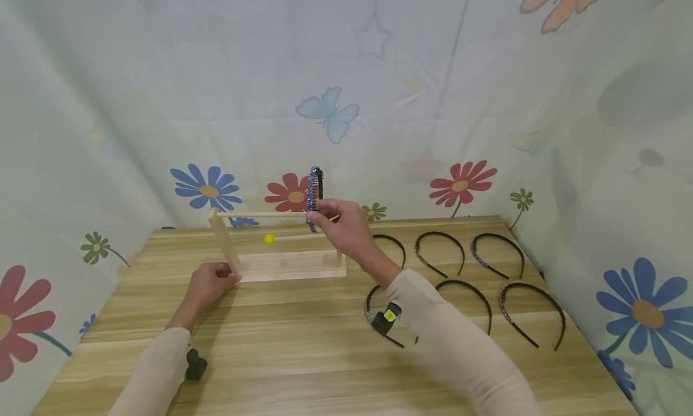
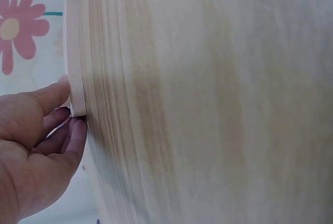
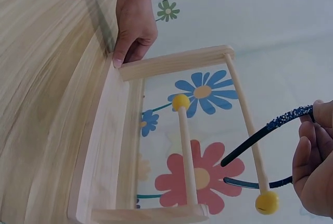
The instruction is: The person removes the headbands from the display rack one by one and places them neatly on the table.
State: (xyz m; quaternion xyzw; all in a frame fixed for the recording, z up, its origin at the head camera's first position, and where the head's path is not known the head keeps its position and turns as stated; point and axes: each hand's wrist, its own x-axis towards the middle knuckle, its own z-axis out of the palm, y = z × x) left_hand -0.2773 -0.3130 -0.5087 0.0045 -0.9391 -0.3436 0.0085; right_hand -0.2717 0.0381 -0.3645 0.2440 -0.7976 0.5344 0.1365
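Note:
A wooden headband stand (image 1: 292, 268) sits toward the back of the table, with two dowels tipped by yellow balls. My left hand (image 1: 207, 287) holds the base's left end; in the left wrist view its thumb and fingers (image 2: 73, 143) pinch the edge. My right hand (image 1: 346, 228) grips a black toothed headband (image 1: 312, 190) covered in blue glitter, upright at the upper dowel's right end. In the right wrist view, the headband's two arms (image 3: 250, 146) pass on either side of the upper dowel (image 3: 244, 104), near its yellow ball (image 3: 267, 203).
Several more black headbands lie in two rows at the table's right, among them one at the back (image 1: 441, 235) and one at the front right (image 1: 533, 287). My right forearm covers part of them. A flowered curtain (image 1: 216, 103) hangs behind the wooden table (image 1: 271, 356).

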